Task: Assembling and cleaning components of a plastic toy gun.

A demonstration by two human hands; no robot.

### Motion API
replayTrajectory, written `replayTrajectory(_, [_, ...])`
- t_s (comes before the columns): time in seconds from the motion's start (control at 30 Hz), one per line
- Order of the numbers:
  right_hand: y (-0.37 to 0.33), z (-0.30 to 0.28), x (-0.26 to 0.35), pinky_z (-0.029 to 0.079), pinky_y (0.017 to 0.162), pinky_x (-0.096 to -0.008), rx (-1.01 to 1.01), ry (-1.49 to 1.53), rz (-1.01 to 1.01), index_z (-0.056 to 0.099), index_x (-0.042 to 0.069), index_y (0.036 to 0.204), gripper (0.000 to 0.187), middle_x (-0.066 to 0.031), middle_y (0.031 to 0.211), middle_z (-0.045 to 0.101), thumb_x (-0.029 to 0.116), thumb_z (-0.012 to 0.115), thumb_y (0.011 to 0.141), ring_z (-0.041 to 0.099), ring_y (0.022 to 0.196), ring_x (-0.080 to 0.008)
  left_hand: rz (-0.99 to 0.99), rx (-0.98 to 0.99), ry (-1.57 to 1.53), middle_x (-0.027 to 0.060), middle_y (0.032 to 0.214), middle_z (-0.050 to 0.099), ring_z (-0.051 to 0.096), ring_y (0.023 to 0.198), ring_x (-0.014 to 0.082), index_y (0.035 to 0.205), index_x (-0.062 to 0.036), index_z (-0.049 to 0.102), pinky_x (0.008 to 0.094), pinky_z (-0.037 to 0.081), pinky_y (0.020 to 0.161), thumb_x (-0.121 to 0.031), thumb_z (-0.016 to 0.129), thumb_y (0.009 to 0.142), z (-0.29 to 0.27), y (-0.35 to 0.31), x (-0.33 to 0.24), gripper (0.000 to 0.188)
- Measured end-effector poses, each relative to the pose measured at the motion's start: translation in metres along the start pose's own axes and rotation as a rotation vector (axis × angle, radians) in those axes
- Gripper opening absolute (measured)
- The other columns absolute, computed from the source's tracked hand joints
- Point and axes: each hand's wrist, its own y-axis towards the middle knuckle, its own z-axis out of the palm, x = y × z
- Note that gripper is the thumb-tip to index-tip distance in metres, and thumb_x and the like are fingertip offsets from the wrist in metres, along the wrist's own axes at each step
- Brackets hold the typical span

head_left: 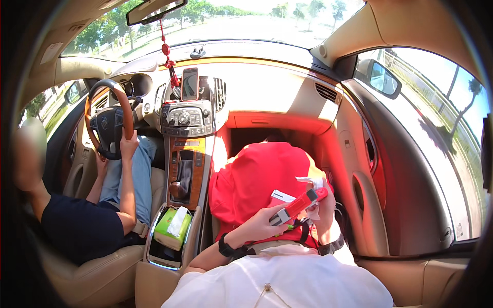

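Observation:
My left hand [263,224] is closed round the grey end of a slim red-and-grey device [299,204], whose exact kind I cannot make out. It slants up to the right, toward my right hand [325,211]. That hand is closed on a crumpled white tissue [311,180], its fingers at the device's red end. Just behind the device shows a small flat white object [282,196], partly covered. Under both hands a large red cloth bag [262,169] rests on my lap, with dark straps near my waist. Each of my wrists has a black band.
I sit in a car's front passenger seat; a person to my left holds the steering wheel [109,119]. Between us are the gear lever [179,189] and a green tissue pack [169,233] in the console. A phone [190,83] stands at the dashboard. The door [411,185] borders my right.

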Motion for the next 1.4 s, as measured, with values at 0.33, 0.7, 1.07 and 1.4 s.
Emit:
replayTrajectory(0.33, [0.007,-0.006,-0.018,0.044,0.084,-0.0289,-0.405,-0.753,-0.779,0.048,-0.003,0.125,0.034,-0.0098,0.110,0.056,0.019,0.042,0.099,0.054,0.100,-0.0171,-0.148,-0.095,-0.339,0.0052,0.090,0.063,0.062,0.071,0.0107,0.109,0.0007,0.054,0.0247,0.051,0.065,-0.008,0.064,0.086,-0.016,0.006,0.001,0.027])
replayTrajectory(0.7, [-0.002,0.008,0.006,0.042,0.059,-0.0346,-0.032,-1.119,-0.780,0.060,-0.001,0.087,0.057,-0.0119,0.071,0.059,0.050,0.036,0.097,0.057,0.063,-0.0246,-0.238,0.081,-0.082,0.0050,0.086,0.059,0.060,0.067,0.0100,0.111,-0.0001,0.053,0.0235,0.050,0.063,-0.011,0.066,0.084,0.013,0.023,-0.015,0.033])
replayTrajectory(1.07, [0.008,-0.024,-0.001,0.042,0.059,-0.0301,0.010,-1.110,-0.592,0.062,-0.001,0.095,0.046,-0.0066,0.074,0.061,0.034,0.032,0.101,0.054,0.061,-0.0168,-0.211,0.087,0.155,0.0113,0.087,0.061,0.063,0.072,0.0192,0.131,-0.0067,0.047,0.0313,0.051,0.072,-0.013,0.063,0.084,-0.001,0.023,-0.002,0.051])
replayTrajectory(1.4, [0.025,-0.001,0.013,0.053,0.062,-0.0286,-0.090,-0.137,0.173,0.052,0.000,0.112,0.044,-0.0092,0.085,0.062,0.039,0.040,0.099,0.062,0.069,-0.0170,0.210,-0.145,0.434,0.0089,0.094,0.064,0.063,0.079,0.0175,0.120,-0.0069,0.063,0.0267,0.050,0.074,-0.001,0.072,0.070,-0.031,0.025,-0.009,0.051])
